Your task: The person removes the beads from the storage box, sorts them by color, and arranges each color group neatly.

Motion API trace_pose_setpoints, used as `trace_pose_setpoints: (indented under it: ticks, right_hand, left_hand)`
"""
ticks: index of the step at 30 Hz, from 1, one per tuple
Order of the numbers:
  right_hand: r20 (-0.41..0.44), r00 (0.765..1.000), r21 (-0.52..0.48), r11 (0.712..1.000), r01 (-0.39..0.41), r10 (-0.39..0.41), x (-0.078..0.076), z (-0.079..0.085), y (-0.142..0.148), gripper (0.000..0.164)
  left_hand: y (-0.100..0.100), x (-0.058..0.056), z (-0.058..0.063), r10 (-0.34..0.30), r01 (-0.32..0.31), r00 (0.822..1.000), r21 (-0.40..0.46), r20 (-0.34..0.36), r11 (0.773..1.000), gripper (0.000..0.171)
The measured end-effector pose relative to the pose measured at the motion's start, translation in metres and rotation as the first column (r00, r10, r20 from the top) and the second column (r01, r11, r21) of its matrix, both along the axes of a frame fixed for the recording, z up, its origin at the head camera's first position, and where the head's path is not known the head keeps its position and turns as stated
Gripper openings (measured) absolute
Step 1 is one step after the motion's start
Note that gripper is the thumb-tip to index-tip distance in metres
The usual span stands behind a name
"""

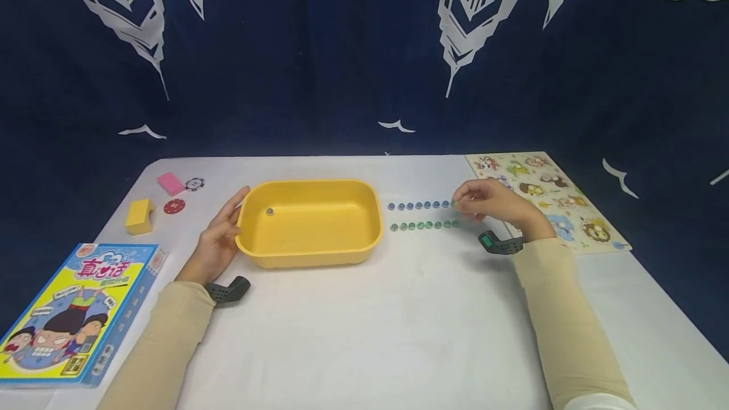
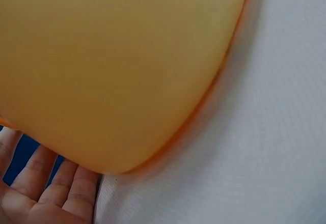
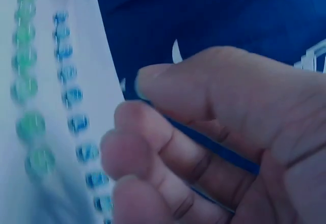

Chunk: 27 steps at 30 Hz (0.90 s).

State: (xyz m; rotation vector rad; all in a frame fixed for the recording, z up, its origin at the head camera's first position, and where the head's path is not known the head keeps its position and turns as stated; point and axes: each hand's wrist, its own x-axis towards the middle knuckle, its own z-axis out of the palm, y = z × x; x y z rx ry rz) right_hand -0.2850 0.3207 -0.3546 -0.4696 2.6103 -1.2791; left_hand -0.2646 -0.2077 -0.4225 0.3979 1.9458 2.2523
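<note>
A yellow plastic basin (image 1: 310, 257) stands on the table with a single small blue marble (image 1: 270, 212) inside. My left hand (image 1: 215, 247) holds the basin by its left side. The left wrist view shows its fingers (image 2: 38, 170) against the outer wall. At the right end of a row of blue marbles (image 1: 418, 205) is my right hand (image 1: 494, 201), thumb and fingertips together on what looks like a small green marble (image 1: 454, 204), mostly covered by the fingers. Nearer me runs a row of green marbles (image 1: 421, 226), also seen in the right wrist view.
A game box (image 1: 68, 321) lies at the left front. Behind it are a yellow block (image 1: 139, 217), a pink piece (image 1: 171, 183), a red chip (image 1: 174, 206) and a black-and-white chip (image 1: 195, 184). An animal-picture sheet (image 1: 569, 207) lies under the right forearm's far side.
</note>
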Motion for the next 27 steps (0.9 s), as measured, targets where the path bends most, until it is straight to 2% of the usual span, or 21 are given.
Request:
trace_pose_setpoints:
  ticks: [5,10,16,27]
  right_hand:
    - [0.052,0.998,0.031,0.999,0.033,-0.034,0.001,-0.005,0.015,0.024]
    - [0.101,0.994,0.047,0.998,0.043,-0.047,-0.001,-0.014,0.023,0.027]
    - [0.103,0.994,0.09,0.996,0.024,-0.033,-0.004,-0.022,0.024,0.025]
    - [0.085,0.996,0.165,0.986,0.019,-0.033,-0.004,-0.021,0.018,0.019]
  left_hand:
    - [0.0,-0.001,0.0,0.009,-0.009,1.0,-0.024,0.001,1.0,0.083]
    - [-0.001,0.0,-0.001,-0.006,0.006,1.0,-0.006,-0.014,1.0,0.082]
    - [-0.001,0.0,-0.001,-0.005,0.005,1.0,-0.005,-0.018,1.0,0.082]
    - [-0.001,0.001,-0.001,-0.008,0.008,0.999,-0.012,-0.031,1.0,0.082]
